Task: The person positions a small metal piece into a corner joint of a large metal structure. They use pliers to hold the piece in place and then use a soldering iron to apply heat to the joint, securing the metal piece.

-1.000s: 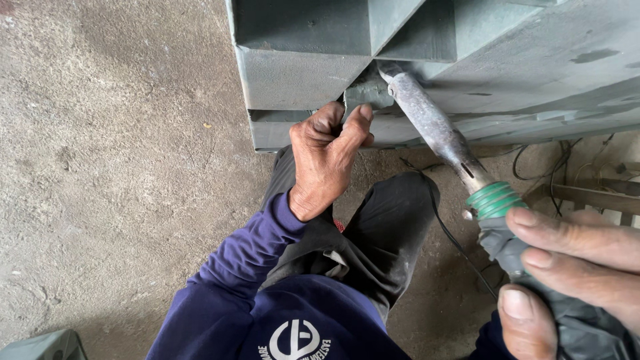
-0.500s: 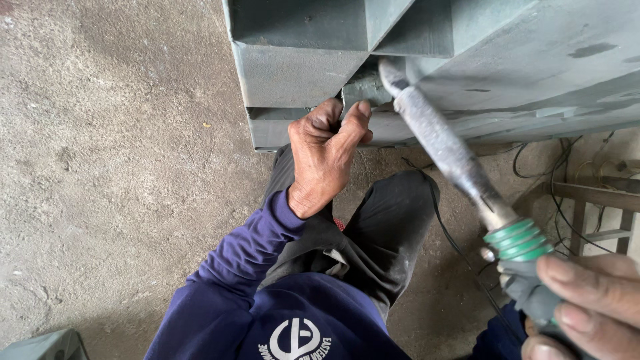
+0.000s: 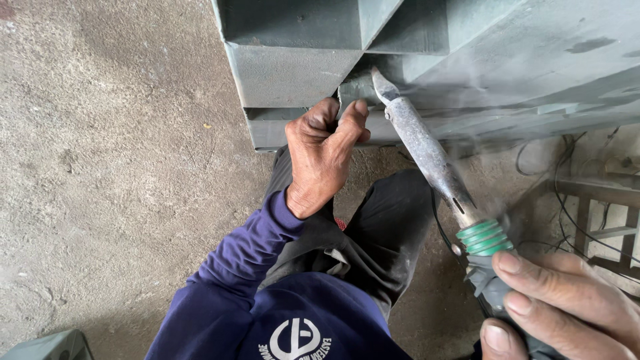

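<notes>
Your right hand (image 3: 567,300) is wrapped tight round the grey handle of the soldering iron (image 3: 427,150), thumb below and fingers closed over the top, down at the lower right corner of the view. Just above your fingers sits the green ribbed collar, and from there the long, scorched metal barrel runs up and to the left, tilted, ending in a flat chisel tip. That tip is right at the inner corner of the grey-green sheet-metal duct (image 3: 533,60), touching or all but touching the small folded metal tab (image 3: 353,90) there; which of the two, I cannot tell.

Your left hand (image 3: 323,153) is up at the same corner, fingers curled and pinched on that tab, thumb beside the forefinger, knuckles toward the camera. The iron's tip stands just beside your fingertips.

Below the hands, your dark trousers (image 3: 380,227) and the purple sleeve (image 3: 240,267) fill the middle. The duct rests on a rough concrete floor (image 3: 113,167). Black cables (image 3: 567,193) trail near a metal frame (image 3: 600,200) at the right edge.
</notes>
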